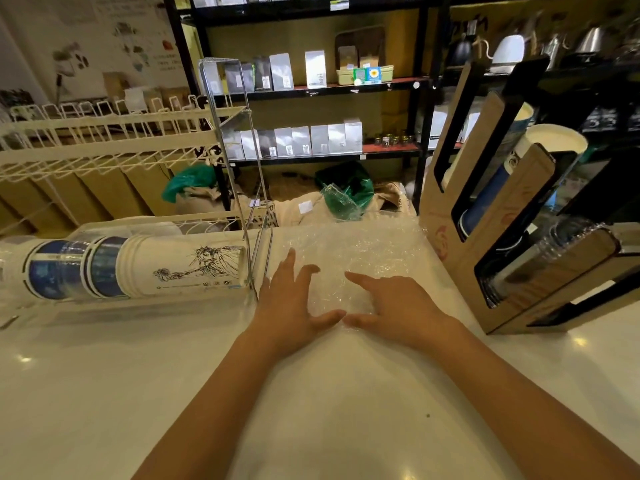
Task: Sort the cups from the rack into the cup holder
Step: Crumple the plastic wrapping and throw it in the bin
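Now your left hand [291,306] and right hand [391,311] lie spread, fingers straight, on crinkled clear plastic wrap [349,251] at twelve o'clock, thumbs nearly touching. At nine o'clock, the sleeve of white-and-blue paper cups [131,268] lies sideways in the white wire rack [104,140]. At two o'clock stands the cardboard cup holder [450,216], cups in it.
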